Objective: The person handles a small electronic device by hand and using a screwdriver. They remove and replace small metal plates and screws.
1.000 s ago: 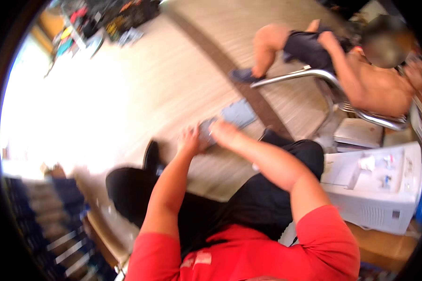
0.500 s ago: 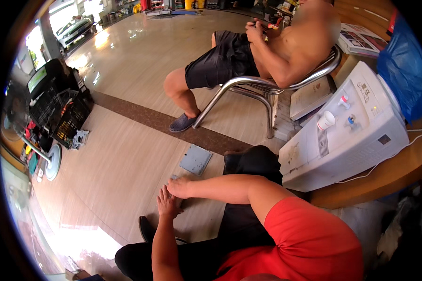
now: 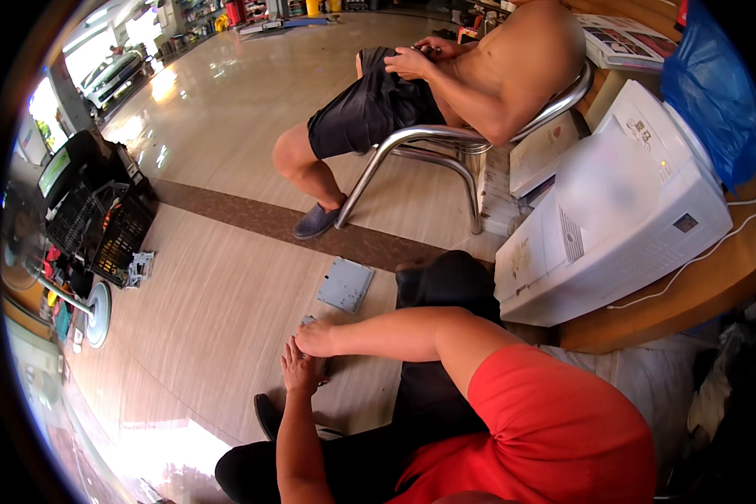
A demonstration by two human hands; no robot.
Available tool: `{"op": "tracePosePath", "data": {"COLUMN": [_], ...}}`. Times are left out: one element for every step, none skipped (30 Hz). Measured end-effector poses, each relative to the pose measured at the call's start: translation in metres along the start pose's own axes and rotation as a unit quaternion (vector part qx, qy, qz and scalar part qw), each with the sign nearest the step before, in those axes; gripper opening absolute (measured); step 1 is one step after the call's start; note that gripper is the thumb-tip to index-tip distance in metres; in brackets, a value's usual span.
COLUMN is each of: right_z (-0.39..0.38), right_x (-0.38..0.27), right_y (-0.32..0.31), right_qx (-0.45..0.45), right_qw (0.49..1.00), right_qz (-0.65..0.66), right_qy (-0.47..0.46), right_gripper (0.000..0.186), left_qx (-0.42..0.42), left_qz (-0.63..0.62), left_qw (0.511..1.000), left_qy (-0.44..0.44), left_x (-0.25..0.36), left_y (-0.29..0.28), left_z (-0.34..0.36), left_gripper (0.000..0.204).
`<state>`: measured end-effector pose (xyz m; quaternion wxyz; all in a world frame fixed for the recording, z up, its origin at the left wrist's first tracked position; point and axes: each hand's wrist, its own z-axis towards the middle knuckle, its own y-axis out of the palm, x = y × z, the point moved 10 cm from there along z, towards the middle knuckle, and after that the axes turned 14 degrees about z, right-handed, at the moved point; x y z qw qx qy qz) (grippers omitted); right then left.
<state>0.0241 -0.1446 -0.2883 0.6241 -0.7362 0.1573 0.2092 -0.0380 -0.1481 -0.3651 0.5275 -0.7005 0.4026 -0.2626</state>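
Observation:
Low over the floor in front of me, my two hands meet. My right hand [image 3: 314, 338] reaches across from the right, its fingers closed, and a small grey piece [image 3: 308, 320] sticks out just beyond it. My left hand [image 3: 297, 370] comes up from below and touches the right one, its fingers bent around something mostly hidden by the hands. A bit of dark material shows beside the left palm. Beyond my hands a flat grey panel [image 3: 345, 284] with dark specks lies on the floor.
A co-worker [image 3: 378, 109] sits on a metal-framed chair [image 3: 386, 181], holding a small dark object. At right stands a white water dispenser [image 3: 613, 235] beside a blue plastic bag [image 3: 718, 101]. Black crates [image 3: 122, 235] and a standing fan [image 3: 97, 315] are at left. My shoe [image 3: 267, 416] is near my left hand.
The whole view has shifted slightly. My hands stay together in nearly the same pose. The co-worker's hands have moved a little toward their knee.

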Motion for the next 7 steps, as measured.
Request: {"op": "tracePosePath", "data": {"right_z": [0.001, 0.002, 0.004, 0.004, 0.006, 0.008, 0.009], "right_x": [-0.002, -0.002, -0.003, 0.0, -0.001, -0.002, 0.002], "right_y": [-0.001, 0.001, 0.003, 0.007, 0.008, 0.008, 0.009], "right_qx": [0.002, -0.009, -0.02, -0.031, -0.018, -0.007, 0.006], "right_qw": [1.0, 1.0, 1.0, 0.999, 1.0, 1.0, 1.0], "right_qz": [-0.003, 0.001, 0.006, 0.009, 0.011, 0.014, 0.016], "right_qy": [-0.002, 0.006, 0.012, 0.021, 0.013, 0.005, 0.0], "right_gripper": [0.022, 0.024, 0.026, 0.028, 0.027, 0.026, 0.026], "left_qx": [-0.003, -0.004, -0.005, -0.004, -0.007, -0.01, -0.012], "left_qz": [0.001, -0.002, -0.004, -0.007, -0.004, -0.001, 0.001], "left_qw": [1.0, 1.0, 1.0, 1.0, 1.0, 1.0, 1.0], "left_qy": [-0.003, -0.004, -0.005, -0.004, -0.004, -0.004, -0.001], "left_x": [-0.002, -0.003, -0.005, -0.005, -0.005, -0.007, -0.005], "left_y": [0.001, 0.001, 0.001, 0.0, 0.0, 0.002, 0.003], "left_z": [-0.001, -0.002, -0.004, -0.005, -0.005, -0.005, -0.003], "left_gripper": [0.112, 0.11, 0.109, 0.107, 0.107, 0.108, 0.108]}}
